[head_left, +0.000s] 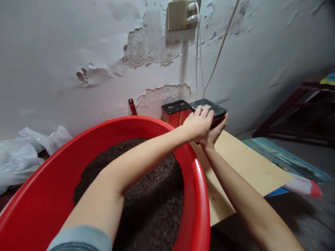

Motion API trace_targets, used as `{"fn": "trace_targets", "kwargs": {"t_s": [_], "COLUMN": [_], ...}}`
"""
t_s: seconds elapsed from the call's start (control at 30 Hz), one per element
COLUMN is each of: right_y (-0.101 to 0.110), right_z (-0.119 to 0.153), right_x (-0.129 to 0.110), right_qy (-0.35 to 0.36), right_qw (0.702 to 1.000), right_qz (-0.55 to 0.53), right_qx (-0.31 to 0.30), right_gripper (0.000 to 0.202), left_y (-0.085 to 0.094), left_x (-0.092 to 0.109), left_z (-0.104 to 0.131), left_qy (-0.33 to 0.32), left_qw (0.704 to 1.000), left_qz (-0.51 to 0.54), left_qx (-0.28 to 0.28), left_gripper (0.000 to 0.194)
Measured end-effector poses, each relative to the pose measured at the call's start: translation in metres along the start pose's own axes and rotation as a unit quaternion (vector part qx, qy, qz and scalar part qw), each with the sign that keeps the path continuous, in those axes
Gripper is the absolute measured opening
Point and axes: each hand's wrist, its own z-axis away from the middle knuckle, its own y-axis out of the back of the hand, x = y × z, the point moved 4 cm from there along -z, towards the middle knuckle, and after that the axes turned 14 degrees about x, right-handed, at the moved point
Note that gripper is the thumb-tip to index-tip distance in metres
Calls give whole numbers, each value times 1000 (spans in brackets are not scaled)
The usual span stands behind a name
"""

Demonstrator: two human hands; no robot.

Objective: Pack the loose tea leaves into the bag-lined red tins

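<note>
My left hand (200,122) lies with its fingers over the top of a tin with a dark lid (206,103) and dark red sides, just past the far right rim of a big red tub (138,122). Around the right side and underneath of that tin wraps my right hand (215,134). Its far fingers are partly hidden. Loose, dark, shredded stuff like tea leaves (157,195) fills the bottom of the tub. Two similar red tins with black lids (175,113) stand beside the held one, against the wall.
A tan board (248,164) lies right of the tub, over a blue-green printed sheet (285,157). White plastic bags (28,153) sit at left. Cords (222,45) hang by a wall socket (179,15). A small red object (132,107) stands behind the tub.
</note>
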Motion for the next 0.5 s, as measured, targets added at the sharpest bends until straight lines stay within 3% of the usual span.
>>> {"fn": "trace_targets", "kwargs": {"t_s": [0.03,0.1,0.23,0.33,0.4,0.5], "right_y": [-4,-15,-47,-67,-76,-83], "right_z": [4,12,19,15,11,7], "right_x": [18,44,72,89,101,109], "right_qy": [-51,-110,-119,-153,-167,-128], "right_qw": [997,987,988,982,977,982], "right_qz": [30,70,89,102,123,139], "right_qx": [56,94,35,38,39,-10], "right_gripper": [83,87,96,91,85,89], "left_y": [-16,-42,-81,-103,-115,-125], "left_x": [-1,-6,-30,-47,-54,-59], "left_z": [-1,-5,-21,-35,-43,-52], "left_qy": [13,42,84,89,85,86], "left_qw": [1000,996,988,985,982,981], "left_qz": [2,9,29,47,60,70], "left_qx": [-24,-73,-123,-141,-155,-161], "left_gripper": [66,66,65,69,75,80]}}
